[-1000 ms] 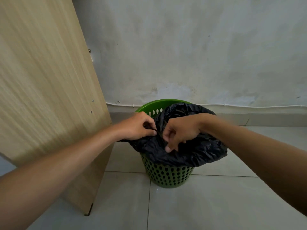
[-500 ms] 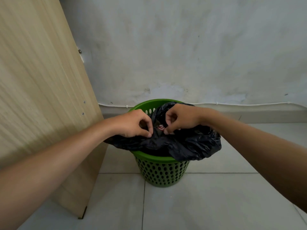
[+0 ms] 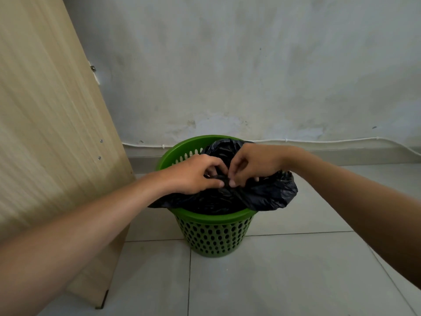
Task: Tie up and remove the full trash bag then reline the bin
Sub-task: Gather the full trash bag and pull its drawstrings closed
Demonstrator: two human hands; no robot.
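A green perforated bin stands on the tiled floor against the wall. A black trash bag sits inside it, with its gathered top bunched over the opening and spilling over the right rim. My left hand and my right hand meet above the middle of the bin. Both pinch the twisted black plastic between thumb and fingers, fingertips almost touching. What lies inside the bag is hidden.
A tall light-wood panel leans in on the left, its foot close to the bin. A grey stained wall rises behind, with a white cable along its base. Pale floor tiles spread in front and to the right.
The bag's left and front edge has been drawn inward, baring the bin's near rim. Both hands have closed together on a tight bunch of plastic at the centre.
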